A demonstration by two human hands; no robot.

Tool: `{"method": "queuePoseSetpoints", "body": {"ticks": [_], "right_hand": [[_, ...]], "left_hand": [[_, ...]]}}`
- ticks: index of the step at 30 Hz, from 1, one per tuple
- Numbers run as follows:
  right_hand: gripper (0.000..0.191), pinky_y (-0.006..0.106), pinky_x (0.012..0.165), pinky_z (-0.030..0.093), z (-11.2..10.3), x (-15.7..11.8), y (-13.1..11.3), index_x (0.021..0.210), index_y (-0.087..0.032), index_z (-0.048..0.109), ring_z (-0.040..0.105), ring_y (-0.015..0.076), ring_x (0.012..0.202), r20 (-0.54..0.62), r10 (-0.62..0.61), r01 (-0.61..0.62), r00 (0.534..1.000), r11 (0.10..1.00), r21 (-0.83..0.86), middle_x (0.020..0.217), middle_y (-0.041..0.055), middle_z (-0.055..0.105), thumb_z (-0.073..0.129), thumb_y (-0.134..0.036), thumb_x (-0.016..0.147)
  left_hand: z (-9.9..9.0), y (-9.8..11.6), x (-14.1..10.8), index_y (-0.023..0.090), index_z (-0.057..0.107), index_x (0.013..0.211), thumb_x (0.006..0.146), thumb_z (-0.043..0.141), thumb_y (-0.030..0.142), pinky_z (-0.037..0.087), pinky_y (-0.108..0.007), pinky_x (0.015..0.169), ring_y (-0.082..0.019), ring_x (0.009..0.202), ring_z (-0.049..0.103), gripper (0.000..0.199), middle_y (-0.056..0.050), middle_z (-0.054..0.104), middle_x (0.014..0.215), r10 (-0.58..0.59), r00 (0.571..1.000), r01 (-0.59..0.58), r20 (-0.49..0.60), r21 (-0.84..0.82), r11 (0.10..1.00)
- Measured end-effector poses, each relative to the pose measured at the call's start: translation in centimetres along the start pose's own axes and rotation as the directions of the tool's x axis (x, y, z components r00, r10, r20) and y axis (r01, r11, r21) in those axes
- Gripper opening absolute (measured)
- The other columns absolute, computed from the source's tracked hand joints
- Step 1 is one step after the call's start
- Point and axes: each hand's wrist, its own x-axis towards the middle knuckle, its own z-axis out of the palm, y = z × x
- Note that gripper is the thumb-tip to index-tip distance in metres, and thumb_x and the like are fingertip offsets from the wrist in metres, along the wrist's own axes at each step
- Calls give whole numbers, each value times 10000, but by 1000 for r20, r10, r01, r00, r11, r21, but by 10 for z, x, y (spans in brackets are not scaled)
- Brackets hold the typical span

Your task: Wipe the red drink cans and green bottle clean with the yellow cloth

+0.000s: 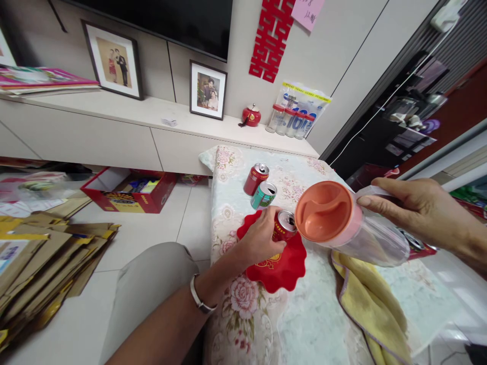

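My left hand [262, 234] is closed around a red drink can [283, 229] with an opened top, standing over a red scalloped tray [289, 271]. By its handle, my right hand [407, 205] grips a clear plastic pitcher [375, 241] with an orange lid [325, 212]. The pitcher is tilted left, its lid right beside the can's opening. Any liquid between the two is not visible. Behind the tray stand a green can [263, 196] and another red can [256, 180], both with opened tops.
A yellow cloth [369, 304] lies on the flowered tablecloth [315, 309], at the right. Beyond the table, a long cabinet [152, 114] bears framed photos, a red pot [251, 115] and lidded glass jars [291, 121]. Flattened cardboard [57, 263] and a red box [129, 195] occupy the floor at left.
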Motion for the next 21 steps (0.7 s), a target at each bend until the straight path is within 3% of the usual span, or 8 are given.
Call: {"method": "queuePoseSetpoints", "body": {"ticks": [16, 21], "right_hand": [[676, 318, 548, 365, -2, 1, -1, 761, -221, 637, 466, 150, 571, 26, 41, -41, 999, 999, -7, 605, -28, 523, 436, -852, 895], [673, 315, 539, 367, 1, -1, 1, 792, -216, 666, 518, 158, 573, 1, 3, -3, 1000, 1000, -30, 613, -21, 559, 427, -832, 916]], "left_hand": [[-1, 2, 0, 238, 410, 1190, 712, 649, 69, 526, -478, 1022, -310, 1229, 610, 560, -100, 606, 1245, 0, 1000, 0, 8, 5, 1000], [0, 1, 0, 223, 409, 1196, 707, 645, 70, 516, -488, 1041, -317, 1254, 598, 564, -110, 595, 1253, -5, 1000, 5, 7, 7, 1000]]}}
